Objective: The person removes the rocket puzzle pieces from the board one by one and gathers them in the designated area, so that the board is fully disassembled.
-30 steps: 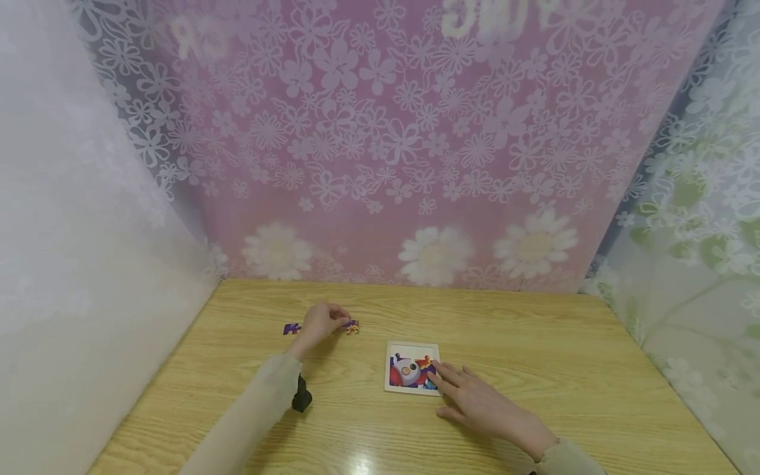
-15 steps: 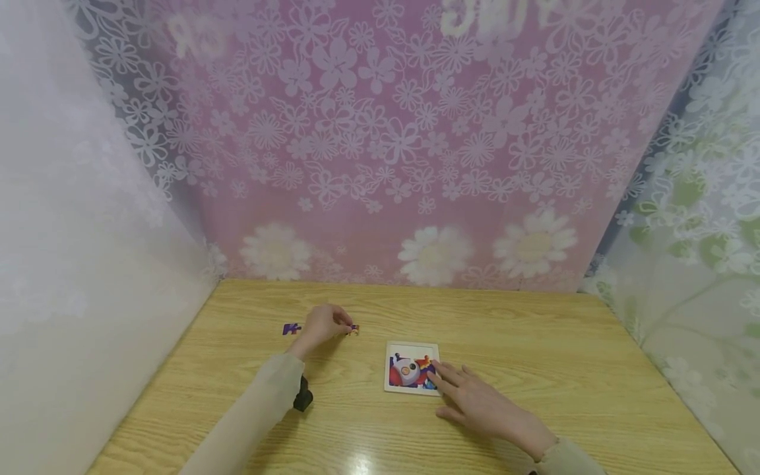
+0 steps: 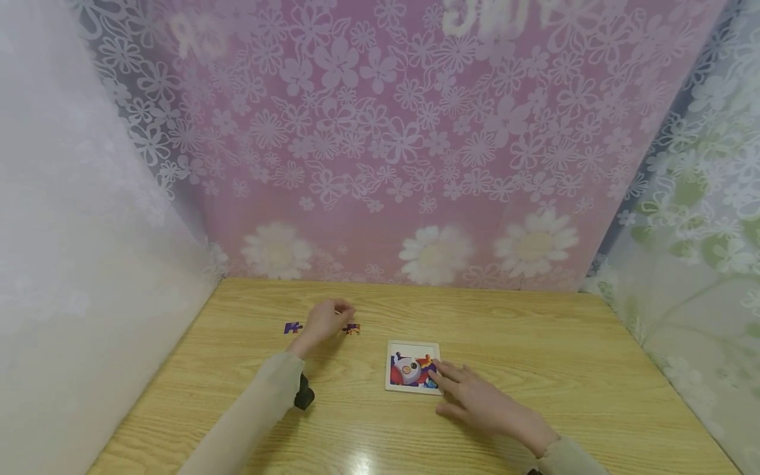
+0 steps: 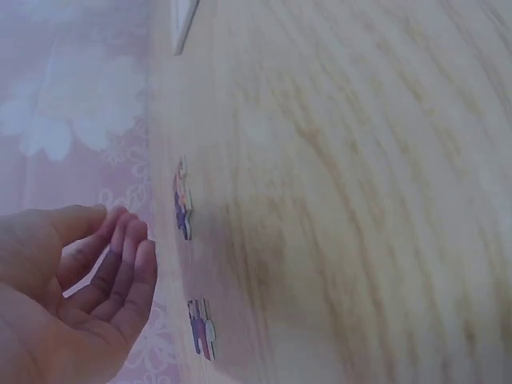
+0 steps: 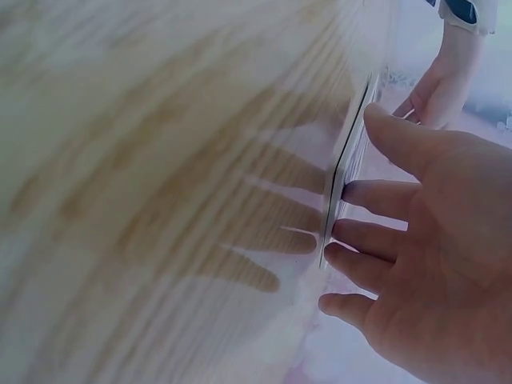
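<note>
My left hand (image 3: pixel 325 321) hovers just above the table with its fingers loosely bent. Nothing shows between thumb and fingers (image 4: pixel 136 264) in the left wrist view. Below the fingertips lies a purple and orange jigsaw piece (image 3: pixel 353 329); a purple jigsaw piece (image 3: pixel 292 328) lies left of the wrist. Both pieces are flat on the wood. Nearer the middle is a white-framed puzzle tray (image 3: pixel 413 344), partly filled with a colourful picture, its upper strip bare white. My right hand (image 3: pixel 475 398) rests with straight fingers on the tray's right edge, hiding part of that side.
The wooden table (image 3: pixel 534 343) meets a pink flowered curtain (image 3: pixel 380 165) at the back. A white curtain (image 3: pixel 101 231) stands along the left side and a leafy one (image 3: pixel 695 218) along the right. A black wrist device (image 3: pixel 304 394) sits on the left forearm.
The left hand has risen off the purple and orange jigsaw piece, which now shows more fully on the table. The right hand and the tray have stayed in place.
</note>
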A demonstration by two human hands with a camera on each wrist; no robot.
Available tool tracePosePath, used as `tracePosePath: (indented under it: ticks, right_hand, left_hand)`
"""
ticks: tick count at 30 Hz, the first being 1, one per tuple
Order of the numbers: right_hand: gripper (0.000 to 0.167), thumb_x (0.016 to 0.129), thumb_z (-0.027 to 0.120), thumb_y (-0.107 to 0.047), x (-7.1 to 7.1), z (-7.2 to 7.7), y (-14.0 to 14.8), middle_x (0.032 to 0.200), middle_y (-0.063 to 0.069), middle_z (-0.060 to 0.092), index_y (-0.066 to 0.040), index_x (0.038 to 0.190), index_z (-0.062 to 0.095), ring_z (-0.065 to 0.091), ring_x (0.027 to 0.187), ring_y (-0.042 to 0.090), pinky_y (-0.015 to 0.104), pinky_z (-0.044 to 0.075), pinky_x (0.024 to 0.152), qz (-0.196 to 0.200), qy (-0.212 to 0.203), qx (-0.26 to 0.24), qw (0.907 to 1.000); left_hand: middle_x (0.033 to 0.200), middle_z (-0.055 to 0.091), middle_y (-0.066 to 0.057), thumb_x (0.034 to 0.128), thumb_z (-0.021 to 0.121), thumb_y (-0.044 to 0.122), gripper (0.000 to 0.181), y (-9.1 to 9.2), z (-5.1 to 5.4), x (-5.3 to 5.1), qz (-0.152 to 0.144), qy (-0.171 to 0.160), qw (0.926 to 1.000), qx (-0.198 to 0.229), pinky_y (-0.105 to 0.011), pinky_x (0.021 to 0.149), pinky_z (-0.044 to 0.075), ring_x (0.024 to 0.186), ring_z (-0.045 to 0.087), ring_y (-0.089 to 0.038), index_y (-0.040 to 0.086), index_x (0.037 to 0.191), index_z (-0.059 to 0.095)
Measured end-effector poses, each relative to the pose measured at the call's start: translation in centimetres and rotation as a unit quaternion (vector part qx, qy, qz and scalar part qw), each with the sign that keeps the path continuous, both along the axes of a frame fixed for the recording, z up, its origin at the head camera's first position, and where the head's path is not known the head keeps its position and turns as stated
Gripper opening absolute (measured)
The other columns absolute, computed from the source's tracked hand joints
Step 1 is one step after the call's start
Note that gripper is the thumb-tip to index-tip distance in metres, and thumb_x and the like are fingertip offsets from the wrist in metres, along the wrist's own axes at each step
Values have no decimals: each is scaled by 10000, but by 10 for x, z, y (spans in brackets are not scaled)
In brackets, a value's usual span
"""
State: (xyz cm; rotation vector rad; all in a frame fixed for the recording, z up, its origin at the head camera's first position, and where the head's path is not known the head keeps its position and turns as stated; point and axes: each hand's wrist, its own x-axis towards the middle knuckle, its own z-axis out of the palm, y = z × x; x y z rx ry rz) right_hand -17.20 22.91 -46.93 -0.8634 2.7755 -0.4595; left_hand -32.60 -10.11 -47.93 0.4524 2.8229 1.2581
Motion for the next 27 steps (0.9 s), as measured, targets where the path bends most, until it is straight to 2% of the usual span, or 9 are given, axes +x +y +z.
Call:
tracePosePath:
  ticks: [6, 12, 17, 20, 23, 27]
  right_hand:
    - [653, 1023, 577, -433, -2, -1, 1, 1591, 225, 358, 7, 1494, 471, 356, 1437, 469, 655, 256, 1149, -17, -113, -176, 9998]
    - [655, 1023, 560, -470, -4, -3, 3, 1597, 197, 363, -29, 1501, 480, 363, 1425, 491, 648, 280, 1145, -172, -206, -204, 9994]
    - [673, 1023, 547, -494, -5, -4, 3, 1596, 182, 372, -44, 1516, 462, 367, 1433, 466, 633, 319, 1133, -258, -236, -244, 9991]
    - [678, 1024, 543, -500, -6, -3, 3, 1596, 170, 376, -47, 1520, 457, 373, 1438, 440, 621, 344, 1123, -294, -244, -246, 9990]
    - [674, 1022, 546, -500, -6, -3, 2, 1597, 161, 377, -50, 1517, 464, 375, 1438, 435, 621, 350, 1119, -342, -288, -246, 9987]
    - [664, 1021, 558, -488, -7, -4, 3, 1590, 163, 385, -47, 1510, 474, 379, 1434, 438, 623, 355, 1115, -380, -313, -242, 9985]
  left_hand:
    - [1051, 729, -129, 1058, 571, 258, 314, 4, 5, 0, -139, -53, 9977, 656, -350, 756, 591, 934, 701, -264, 23, 1225, 695]
    - [1045, 711, -196, 1061, 563, 200, 292, 15, 15, 8, -310, 2, 9921, 1216, -416, 807, 602, 956, 697, -359, -5, 1232, 680]
    - [1019, 717, -193, 1060, 564, 206, 285, 24, 18, 16, -472, 97, 9915, 1205, -459, 792, 599, 934, 702, -375, 3, 1212, 694]
    - [1020, 715, -196, 1059, 566, 220, 291, 28, 19, 20, -552, -82, 9905, 1257, -499, 768, 593, 925, 694, -392, 16, 1220, 697]
    - [996, 717, -181, 1057, 568, 201, 277, 32, 19, 24, -665, -124, 9892, 1304, -533, 757, 581, 918, 687, -406, 12, 1211, 700]
    - [981, 725, -170, 1057, 568, 188, 272, 39, 15, 26, -801, -48, 9887, 1267, -511, 786, 587, 916, 695, -394, -2, 1195, 705]
